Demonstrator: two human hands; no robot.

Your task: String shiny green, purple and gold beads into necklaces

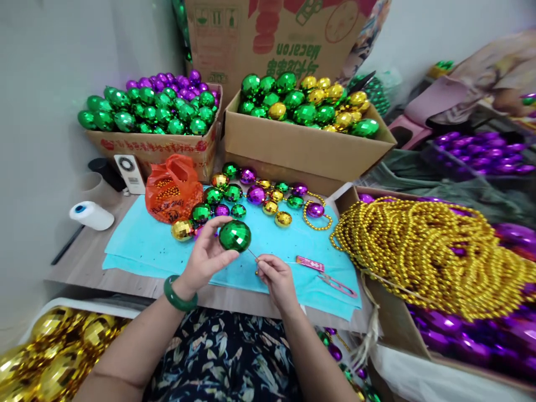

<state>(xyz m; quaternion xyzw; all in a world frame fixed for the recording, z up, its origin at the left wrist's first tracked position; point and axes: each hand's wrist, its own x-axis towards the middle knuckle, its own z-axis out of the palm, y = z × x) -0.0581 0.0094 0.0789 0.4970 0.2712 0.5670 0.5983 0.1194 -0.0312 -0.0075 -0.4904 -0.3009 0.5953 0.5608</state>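
My left hand (207,251) is closed round a shiny green faceted ball (235,235), thumb below and fingers behind it. A thin needle (252,254) runs from the ball's lower right side to my right hand (274,276), which pinches it between thumb and fingertips. How deep its tip sits in the ball cannot be seen. Beyond my hands, a string of green, gold and purple balls (255,195) lies on a turquoise cloth (138,245), with small gold beads (318,226) at its right end. A pink thread snipper (339,285) and a small pink packet (310,263) lie to the right.
Cardboard boxes of balls, one at back left (154,151) and one at back centre (301,145), border the table. Gold bead strands (435,257) overlie a box at right. An orange bag (172,190) and a white thread spool (92,215) stand at left. Gold balls (58,346) fill a tub below.
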